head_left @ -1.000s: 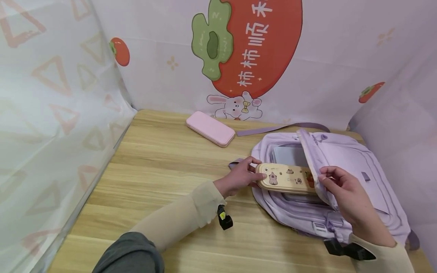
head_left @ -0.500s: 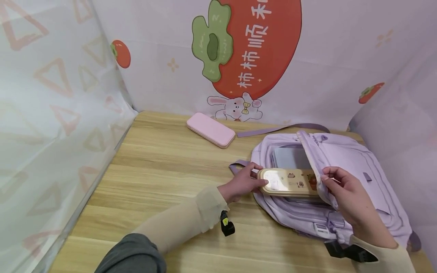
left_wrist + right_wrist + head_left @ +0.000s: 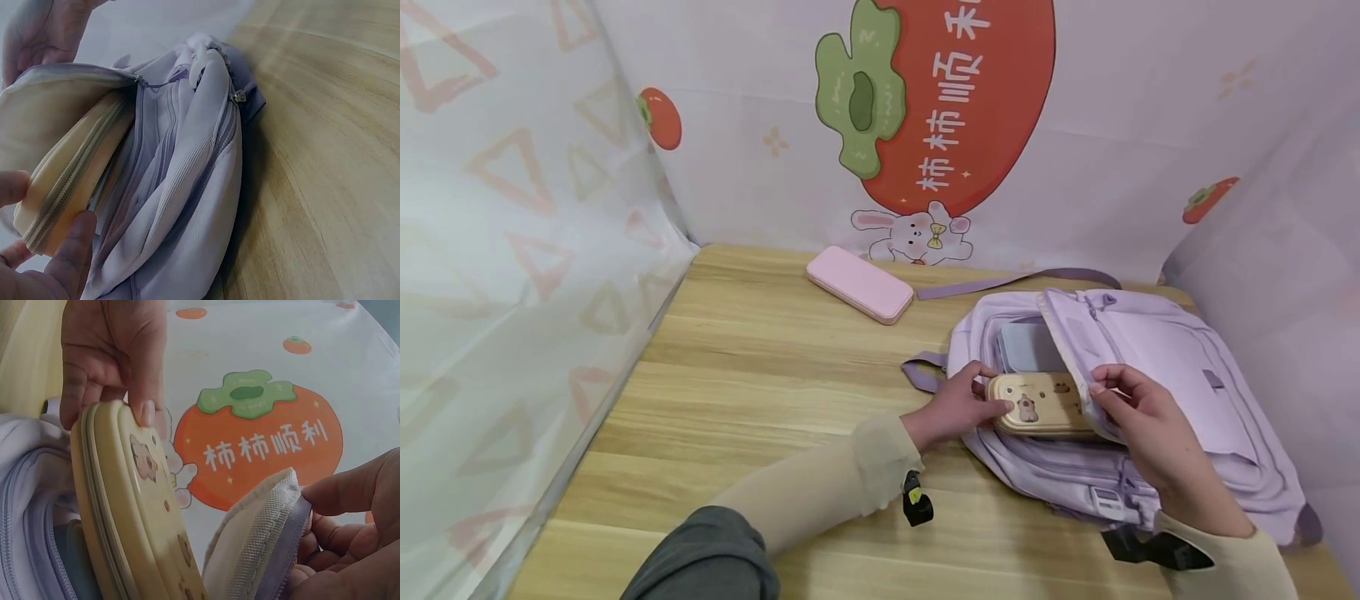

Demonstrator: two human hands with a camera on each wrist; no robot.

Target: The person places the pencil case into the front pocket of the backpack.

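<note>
The left hand [image 3: 956,406] pinches the near end of a yellow zip case [image 3: 1037,406] printed with small animals; the case's other end is under the flap of a lilac backpack [image 3: 1180,333]. The right hand [image 3: 1157,429] pinches the edge of that flap [image 3: 1070,342] and holds it raised. In the left wrist view the left hand [image 3: 50,262] has thumb and fingers on either side of the zipped case [image 3: 69,175]. The right wrist view shows the right hand [image 3: 356,531] gripping the flap's zip edge [image 3: 275,550]. A grey-blue item [image 3: 1032,347] lies inside the backpack.
A pink case [image 3: 860,284] lies on the wooden table [image 3: 737,358] near its back edge. A purple strap [image 3: 977,285] stretches behind the backpack, and a short strap loop [image 3: 919,371] sticks out at its left. Printed cloth hangs behind and at both sides.
The left hand has moved right, and the yellow case has slid farther under the flap, so less of it shows. The right hand and the flap edge have shifted slightly left.
</note>
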